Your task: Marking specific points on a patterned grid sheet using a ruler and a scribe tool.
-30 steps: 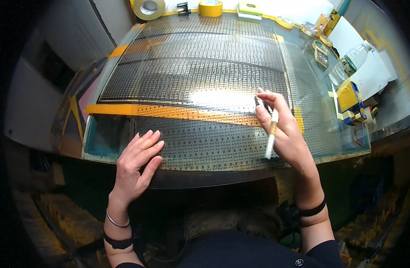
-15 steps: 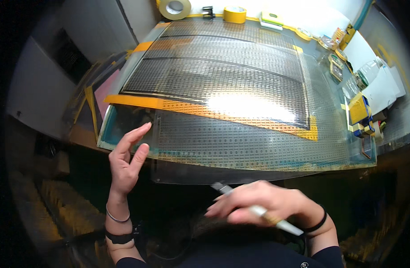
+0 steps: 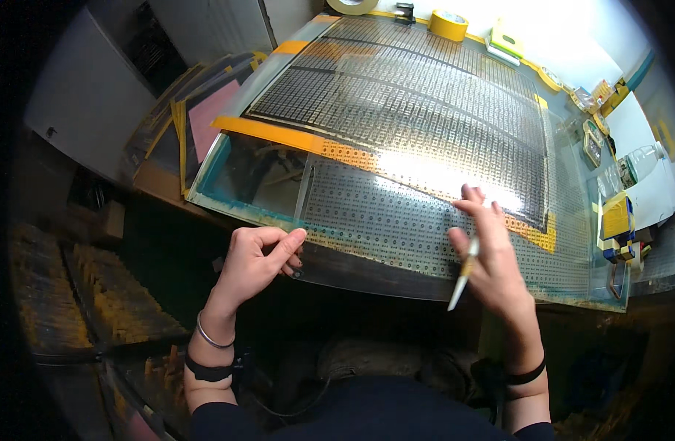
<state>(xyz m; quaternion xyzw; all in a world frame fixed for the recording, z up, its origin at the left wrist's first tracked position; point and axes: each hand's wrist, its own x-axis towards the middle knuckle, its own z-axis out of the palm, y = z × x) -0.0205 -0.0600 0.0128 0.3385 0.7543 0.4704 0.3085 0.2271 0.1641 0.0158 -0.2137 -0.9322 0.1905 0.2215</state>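
A glass-topped table (image 3: 220, 207) carries a dark patterned film (image 3: 308, 92), edged below by a strip of orange tape (image 3: 268, 134). Over it lies a clear dotted sheet (image 3: 367, 213), whose near edge overhangs the table front. At that sheet's near left corner, my left hand (image 3: 253, 266) pinches its edge between thumb and curled fingers. My right hand (image 3: 495, 261) hovers over the sheet's right part, holding a slim white-handled knife (image 3: 462, 283) between thumb and palm. Its index and other fingers are spread forward, and the blade end is hidden by the hand.
Along the back stand a yellow tape roll (image 3: 448, 26) and a black clip (image 3: 404, 13). At right are a yellow and blue box (image 3: 615, 220) and a clear plastic bottle (image 3: 639, 163). A pink sheet (image 3: 211, 117) lies on the stack at left.
My left hand has gone from open above the table to pinching the sheet's corner. My right hand has moved up and right over the sheet, still with the knife. The view has shifted.
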